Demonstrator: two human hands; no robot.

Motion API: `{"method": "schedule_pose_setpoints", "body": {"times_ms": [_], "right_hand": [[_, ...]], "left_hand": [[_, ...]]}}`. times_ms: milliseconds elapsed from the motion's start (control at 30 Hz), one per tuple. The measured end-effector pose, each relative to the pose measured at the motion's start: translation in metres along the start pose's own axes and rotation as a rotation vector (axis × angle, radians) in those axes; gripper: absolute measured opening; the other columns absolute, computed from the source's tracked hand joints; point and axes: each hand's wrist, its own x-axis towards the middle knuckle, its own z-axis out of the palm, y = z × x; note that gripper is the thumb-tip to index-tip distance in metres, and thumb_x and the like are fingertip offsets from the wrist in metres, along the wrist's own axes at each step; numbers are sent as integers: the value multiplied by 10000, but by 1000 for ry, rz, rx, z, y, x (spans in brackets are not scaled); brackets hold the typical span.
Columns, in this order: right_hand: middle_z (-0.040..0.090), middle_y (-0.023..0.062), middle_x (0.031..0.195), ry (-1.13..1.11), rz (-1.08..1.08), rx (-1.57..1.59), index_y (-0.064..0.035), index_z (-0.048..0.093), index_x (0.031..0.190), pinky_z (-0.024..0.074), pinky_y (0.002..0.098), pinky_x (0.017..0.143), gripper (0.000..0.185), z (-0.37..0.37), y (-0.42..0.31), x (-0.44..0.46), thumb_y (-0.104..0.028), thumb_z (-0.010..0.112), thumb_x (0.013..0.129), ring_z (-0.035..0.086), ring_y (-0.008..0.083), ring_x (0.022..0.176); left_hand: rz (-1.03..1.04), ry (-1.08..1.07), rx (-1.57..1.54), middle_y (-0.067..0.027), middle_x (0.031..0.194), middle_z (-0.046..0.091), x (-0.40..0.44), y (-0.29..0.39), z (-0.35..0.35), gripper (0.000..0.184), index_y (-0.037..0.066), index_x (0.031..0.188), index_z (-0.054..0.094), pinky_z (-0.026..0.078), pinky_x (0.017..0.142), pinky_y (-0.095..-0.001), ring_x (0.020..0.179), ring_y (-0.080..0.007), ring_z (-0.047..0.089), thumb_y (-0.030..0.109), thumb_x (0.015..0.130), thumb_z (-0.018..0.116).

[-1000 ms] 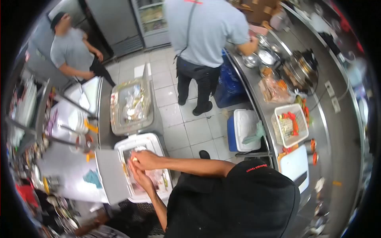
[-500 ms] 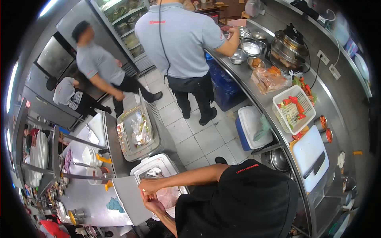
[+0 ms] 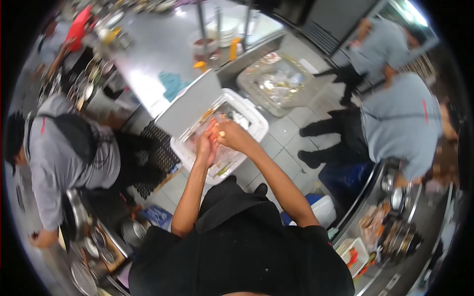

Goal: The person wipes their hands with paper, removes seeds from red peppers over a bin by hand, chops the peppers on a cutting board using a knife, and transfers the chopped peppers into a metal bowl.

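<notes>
Bending the fingers of the left hand (image 3: 205, 148) and the right hand (image 3: 231, 134) inward, with palms close together; apparently cupping an orange-pink piece (image 3: 214, 133) between the two, with a small yellowish bit (image 3: 222, 134) at the right fingers; blurring too much to tell the exact opening, the firmness of hold, or even piece from skin.

Judging by looks alone, probably handling light and soft, perhaps damp and slippery, and possibly tearing under a hard pinch; calling for a loose cupping hold from beneath and both sides.

Hanging just above the open white box (image 3: 257, 121), over its middle; overlooking clear film (image 3: 227, 157) and a green strip (image 3: 223, 170) inside; passing outward to the raised lid (image 3: 190, 106), then to the scrap-filled tub (image 3: 244, 81) beside the box and the steel counter (image 3: 143, 64) with its blue-green cloth (image 3: 171, 84).

Differing from the earlier frame mostly in view; now showing the box near the centre rather than low on the left, and the counter at the top instead of the left side; newly taking in a grey-clad person (image 3: 79, 148) at the left; still keeping both hands together above the box.
</notes>
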Motion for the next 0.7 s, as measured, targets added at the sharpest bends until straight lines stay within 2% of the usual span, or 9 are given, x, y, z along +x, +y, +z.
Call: {"method": "schedule_pose_setpoints", "body": {"times_ms": [233, 333, 367, 433, 500, 567, 600, 633, 700], "right_hand": [[665, 259, 990, -324, 249, -49, 25, 653, 1017, 503, 465, 851, 314, -3, -9, 14, -123, 691, 743, 634, 411, 959], [683, 191, 1065, 264, -121, -226, 24, 623, 1105, 541, 423, 758, 355, 9, 0, 27, -128, 728, 801, 686, 353, 843], [683, 191, 1065, 263, -125, -226, 24, 623, 1105, 541, 423, 758, 355, 11, 3, 31, -128, 728, 801, 686, 353, 843], [680, 173, 1052, 232, 270, 93, 8, 626, 1087, 551, 361, 691, 287, 1, -23, 40, -95, 705, 832, 700, 269, 785], [679, 164, 1012, 270, 265, 88, 8, 629, 1067, 546, 334, 668, 258, 7, -24, 41, -86, 704, 838, 695, 236, 755], [678, 154, 971, 315, 258, 80, 7, 633, 1046, 542, 308, 646, 229, 8, -30, 38, -77, 702, 845, 690, 202, 725], [669, 156, 941, 395, 285, 124, 0, 641, 1011, 541, 331, 641, 188, 4, -36, 39, -63, 694, 843, 688, 226, 708], [660, 157, 910, 474, 312, 168, -6, 649, 977, 541, 355, 635, 147, 1, -40, 39, -49, 687, 841, 686, 249, 691], [659, 153, 915, 481, 310, 188, -5, 654, 960, 541, 351, 637, 133, -3, -36, 37, -44, 690, 838, 686, 242, 691]], "left_hand": [[203, 307, 125, -152, 1368, 540, 9, 46, 8, 533, -5, 1498, 309, 445, 1039, -345, 1207, -227, 564, 118, 983, 364], [301, 285, 414, -142, 1432, 484, 11, 46, 2, 562, -21, 1531, 216, 355, 1095, -314, 1247, -176, 496, 138, 1015, 375], [305, 286, 411, -142, 1432, 484, 13, 44, -1, 562, -21, 1531, 216, 355, 1095, -314, 1247, -176, 496, 138, 1015, 375], [394, 330, 657, -149, 1462, 454, 8, 39, 11, 526, -35, 1514, 263, 363, 1076, -296, 1243, -165, 485, 155, 1037, 375], [411, 335, 692, -162, 1450, 468, -1, 37, 25, 503, -41, 1498, 303, 374, 1053, -280, 1242, -168, 492, 179, 1050, 371], [525, 362, 851, -274, 1313, 572, -10, 34, 41, 498, 1, 1498, 325, 448, 935, -332, 1114, -294, 611, 182, 1036, 358], [722, 342, 848, -243, 1285, 593, -4, 29, 43, 489, -5, 1486, 352, 470, 885, -325, 1007, -270, 633, 170, 1029, 365], [724, 337, 846, -243, 1285, 593, -3, 24, 40, 489, -5, 1486, 352, 470, 885, -325, 1007, -270, 633, 170, 1029, 365], [532, 285, 733, -191, 1236, 614, -8, 17, 39, 495, -8, 1478, 366, 495, 792, -294, 892, -196, 632, 144, 1010, 421]]}}
